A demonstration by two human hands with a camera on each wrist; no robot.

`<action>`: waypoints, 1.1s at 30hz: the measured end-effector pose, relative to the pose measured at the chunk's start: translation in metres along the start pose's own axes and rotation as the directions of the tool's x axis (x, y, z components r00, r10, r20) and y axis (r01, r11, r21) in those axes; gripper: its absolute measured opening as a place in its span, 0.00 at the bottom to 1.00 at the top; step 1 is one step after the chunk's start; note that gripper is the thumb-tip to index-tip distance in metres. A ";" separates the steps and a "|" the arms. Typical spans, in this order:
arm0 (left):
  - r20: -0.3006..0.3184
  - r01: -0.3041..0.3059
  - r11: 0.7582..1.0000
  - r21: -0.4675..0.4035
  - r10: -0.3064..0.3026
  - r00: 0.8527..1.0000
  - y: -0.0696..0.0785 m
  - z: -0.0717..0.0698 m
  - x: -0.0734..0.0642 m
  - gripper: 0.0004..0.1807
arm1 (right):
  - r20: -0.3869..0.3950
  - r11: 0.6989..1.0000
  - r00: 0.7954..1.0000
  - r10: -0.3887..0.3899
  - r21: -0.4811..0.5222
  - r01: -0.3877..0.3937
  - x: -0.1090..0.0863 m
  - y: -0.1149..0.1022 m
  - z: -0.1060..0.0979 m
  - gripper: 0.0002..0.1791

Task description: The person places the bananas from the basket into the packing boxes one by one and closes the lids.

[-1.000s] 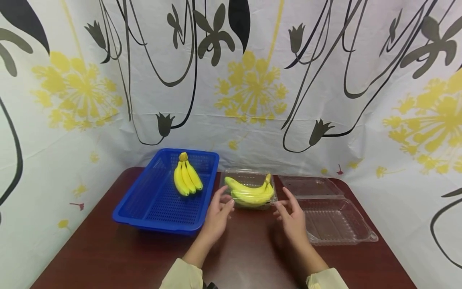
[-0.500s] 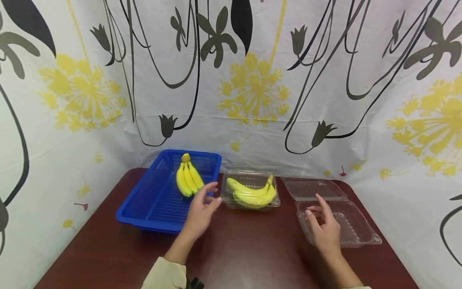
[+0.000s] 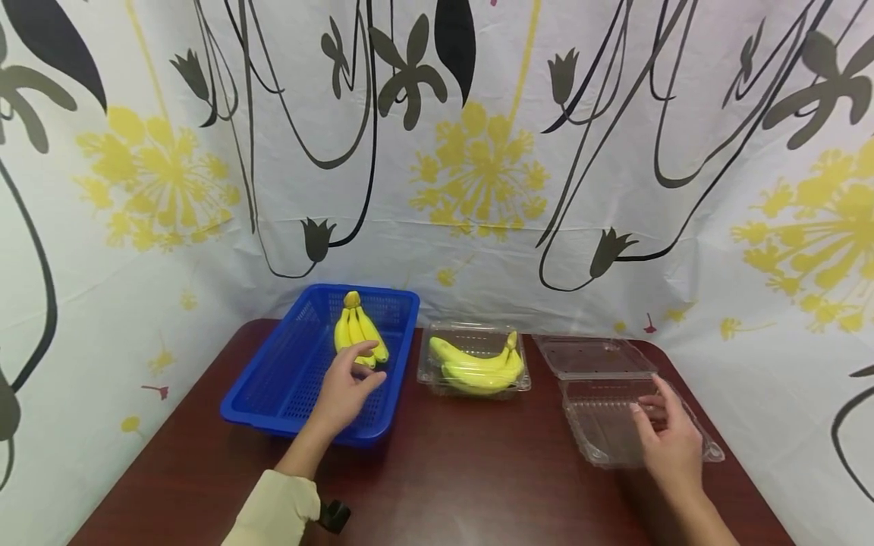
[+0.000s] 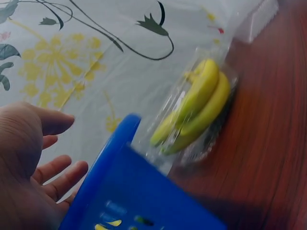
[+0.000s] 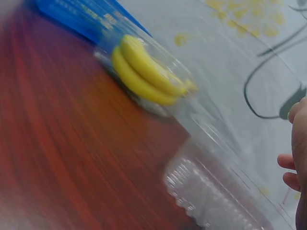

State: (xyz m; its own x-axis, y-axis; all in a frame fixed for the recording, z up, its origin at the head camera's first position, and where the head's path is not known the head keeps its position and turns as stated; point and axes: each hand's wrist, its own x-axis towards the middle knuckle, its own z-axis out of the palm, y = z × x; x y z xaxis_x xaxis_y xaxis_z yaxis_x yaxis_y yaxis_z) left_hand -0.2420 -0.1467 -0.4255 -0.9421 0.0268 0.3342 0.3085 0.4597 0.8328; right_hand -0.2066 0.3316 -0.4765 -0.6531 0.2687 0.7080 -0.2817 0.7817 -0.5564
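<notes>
My left hand [image 3: 344,388] hovers over the blue plastic basket [image 3: 256,390], its fingers loosely bent and holding nothing. Just beyond its fingertips a bunch of bananas [image 3: 351,326] lies in the basket, partly covered by the hand in the head view. On the right, my right hand [image 3: 672,444] is above the open clear plastic clamshell box [image 3: 601,425], also with nothing in its grasp. Between the two stands a closed clear clamshell box [image 3: 425,371] with another bunch of bananas [image 3: 478,368] inside; the left wrist view shows these bananas [image 4: 201,105] too.
Everything stands on a dark red-brown table [image 3: 464,478]. A white cloth [image 3: 478,288] printed with flowers and vines hangs behind it and along both sides. The open box's lid [image 3: 594,356] lies flat towards the cloth.
Both hands have left the sides of the closed banana box and spread apart. The left moved left over the basket, the right moved right over the open box.
</notes>
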 end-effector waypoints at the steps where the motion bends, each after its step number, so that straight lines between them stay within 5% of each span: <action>1: 0.008 0.004 1.000 0.015 -0.004 1.000 -0.001 -0.002 0.001 0.27 | -0.006 1.000 1.000 0.005 -0.004 -0.005 0.002 0.003 -0.001 0.37; 7: 0.090 0.032 0.997 0.074 -0.039 0.995 -0.008 -0.013 0.009 0.29 | -0.008 0.999 0.999 0.034 -0.025 -0.034 0.013 0.017 -0.002 0.34; 13: 0.210 0.037 0.990 0.133 -0.065 0.976 -0.018 -0.021 0.020 0.32 | 0.027 0.994 0.994 0.108 -0.025 -0.107 0.023 0.026 -0.008 0.27; 21: 0.281 0.058 0.981 0.184 -0.110 0.953 -0.029 -0.027 0.029 0.35 | 0.078 0.978 0.975 0.208 -0.045 -0.205 0.030 0.039 -0.016 0.27; 33: 0.421 0.071 0.983 0.172 -0.138 0.897 -0.042 -0.025 0.037 0.42 | 0.274 0.947 0.912 0.305 -0.187 -0.261 0.036 0.050 -0.026 0.26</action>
State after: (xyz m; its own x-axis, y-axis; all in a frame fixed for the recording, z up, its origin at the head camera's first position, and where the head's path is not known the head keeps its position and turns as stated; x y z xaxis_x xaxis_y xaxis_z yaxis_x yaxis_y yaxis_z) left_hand -0.2864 -0.1877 -0.4373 -0.9425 0.3342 -0.0010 0.2141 0.6062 0.7659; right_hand -0.2254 0.3954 -0.4677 -0.8743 0.3293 0.3565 0.0352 0.7757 -0.6302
